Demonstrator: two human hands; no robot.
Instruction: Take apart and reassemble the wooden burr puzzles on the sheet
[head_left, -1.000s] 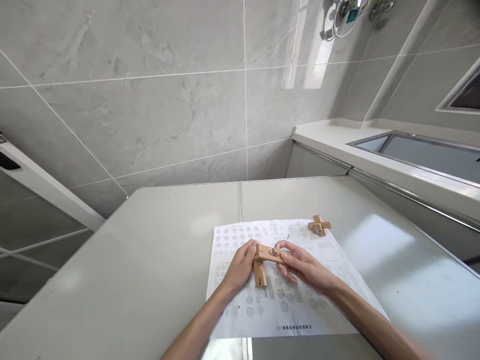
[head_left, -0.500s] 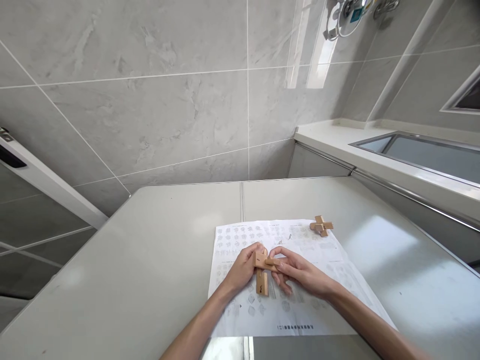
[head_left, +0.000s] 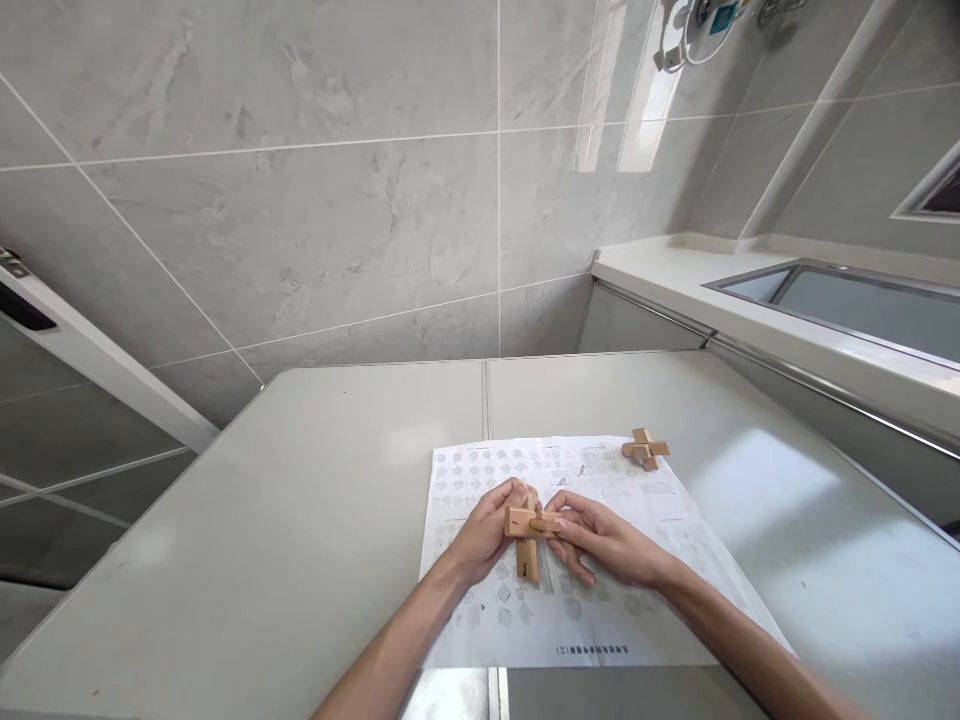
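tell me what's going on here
A person is handling crossed wooden blocks above a printed sheet on a table. The left grip holds the blocks at one side, while the right grip has its fingers on the opposite end. A separate cross-shaped wooden piece sits at the sheet's far right corner, touched by neither.

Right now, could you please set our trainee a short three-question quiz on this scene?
1. True or false: the left hand and the right hand both touch the wooden pieces held over the printed sheet.
2. What rests at the sheet's far right corner?
a) a pen
b) a cross-shaped wooden assembly
c) a cup
3. Fill in: the hand nearer to that corner is the ____ hand.

Key: 1. true; 2. b; 3. right.
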